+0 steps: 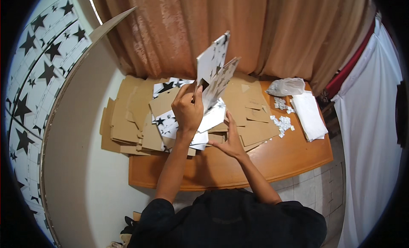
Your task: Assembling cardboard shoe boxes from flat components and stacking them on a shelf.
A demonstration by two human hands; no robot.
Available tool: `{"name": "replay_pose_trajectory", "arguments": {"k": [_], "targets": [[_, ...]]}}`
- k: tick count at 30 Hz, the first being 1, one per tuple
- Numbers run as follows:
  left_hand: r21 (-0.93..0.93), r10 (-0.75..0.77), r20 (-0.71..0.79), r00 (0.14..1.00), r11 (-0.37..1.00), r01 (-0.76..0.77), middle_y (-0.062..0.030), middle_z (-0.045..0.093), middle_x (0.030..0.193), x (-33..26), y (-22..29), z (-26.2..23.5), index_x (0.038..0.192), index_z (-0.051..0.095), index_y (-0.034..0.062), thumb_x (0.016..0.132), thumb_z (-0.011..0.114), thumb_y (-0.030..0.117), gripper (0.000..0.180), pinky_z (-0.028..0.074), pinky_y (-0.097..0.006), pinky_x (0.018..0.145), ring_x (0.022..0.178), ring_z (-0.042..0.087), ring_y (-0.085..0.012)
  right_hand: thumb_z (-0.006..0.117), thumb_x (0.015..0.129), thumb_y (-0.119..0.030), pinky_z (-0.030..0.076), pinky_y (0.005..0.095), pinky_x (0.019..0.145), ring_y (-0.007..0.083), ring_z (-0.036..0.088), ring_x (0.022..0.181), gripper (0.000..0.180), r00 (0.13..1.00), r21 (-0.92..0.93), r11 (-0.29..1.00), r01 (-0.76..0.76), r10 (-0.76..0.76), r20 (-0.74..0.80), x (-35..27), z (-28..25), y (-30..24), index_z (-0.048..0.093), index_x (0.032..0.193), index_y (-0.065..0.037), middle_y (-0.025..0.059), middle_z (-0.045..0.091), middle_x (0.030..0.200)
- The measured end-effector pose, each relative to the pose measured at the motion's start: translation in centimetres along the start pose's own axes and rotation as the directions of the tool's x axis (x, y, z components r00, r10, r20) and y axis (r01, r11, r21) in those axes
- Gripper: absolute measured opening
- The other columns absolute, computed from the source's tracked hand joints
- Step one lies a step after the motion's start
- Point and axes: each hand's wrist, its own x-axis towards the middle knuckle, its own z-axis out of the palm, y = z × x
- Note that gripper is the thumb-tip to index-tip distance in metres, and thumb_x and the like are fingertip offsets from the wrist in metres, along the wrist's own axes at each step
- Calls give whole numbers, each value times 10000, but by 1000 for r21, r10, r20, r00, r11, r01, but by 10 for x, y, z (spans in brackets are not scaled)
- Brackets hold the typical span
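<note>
My left hand (pixel 188 109) is raised above the wooden table (pixel 294 156) and grips a white card sheet printed with black stars (pixel 213 60), held upright and partly folded. My right hand (pixel 232 139) rests lower, fingers spread, on the heap of flat brown cardboard pieces (pixel 130 120) and star-printed sheets (pixel 170 122) lying on the table. It holds nothing.
A stack of white sheets (pixel 310 116), small white cut scraps (pixel 283 122) and a crumpled clear plastic bag (pixel 286 87) lie at the table's right end. A large star-printed board (pixel 38 90) leans at the left. Brown curtains (pixel 255 30) hang behind; a white cloth (pixel 370 133) hangs at right.
</note>
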Motion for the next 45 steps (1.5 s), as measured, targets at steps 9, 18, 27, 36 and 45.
{"name": "replay_pose_trajectory", "arguments": {"k": [9, 18, 27, 36, 45], "targets": [[-306, -94, 301, 949, 933, 189, -34, 629, 790, -47, 94, 55, 950, 704, -58, 940, 699, 117, 176, 434, -277, 618, 684, 522, -79, 728, 891, -232, 463, 427, 991, 388, 548, 1165, 714, 954, 7, 997, -80, 78, -288, -62, -96, -9, 392, 1475, 4, 244, 472, 1348], [-301, -76, 506, 859, 918, 258, -57, 673, 857, -134, 199, 132, 1002, 702, -69, 945, 672, 126, 206, 486, -266, 681, 763, 583, -89, 576, 1001, -148, 460, 407, 675, 357, 584, 739, 216, 837, -172, 960, -219, 94, -539, -182, -288, -4, 624, 955, 57, 199, 573, 798], [-352, -187, 677, 711, 767, 536, -54, 638, 769, -209, 271, 178, 987, 694, -62, 941, 670, 125, 194, 487, -269, 586, 657, 596, -93, 576, 999, -185, 489, 413, 716, 380, 627, 780, 234, 808, -255, 869, -424, 236, -540, -264, -409, -37, 674, 1036, 24, 203, 647, 876], [-258, -139, 589, 796, 901, 349, -107, 660, 716, -227, 300, 206, 956, 693, -53, 890, 682, 103, 170, 484, -323, 606, 631, 609, -154, 578, 979, -126, 503, 417, 760, 402, 653, 867, 215, 783, -369, 851, -374, 77, -617, -272, -430, -19, 671, 1102, 25, 220, 661, 947], [-258, -276, 540, 795, 844, 469, -129, 640, 676, -215, 296, 248, 829, 606, -59, 935, 653, 137, 228, 480, -333, 596, 613, 611, -160, 589, 918, -17, 514, 418, 819, 379, 644, 908, 281, 909, -453, 875, -172, -35, -415, -231, -418, -2, 660, 1190, -9, 189, 653, 988]]}}
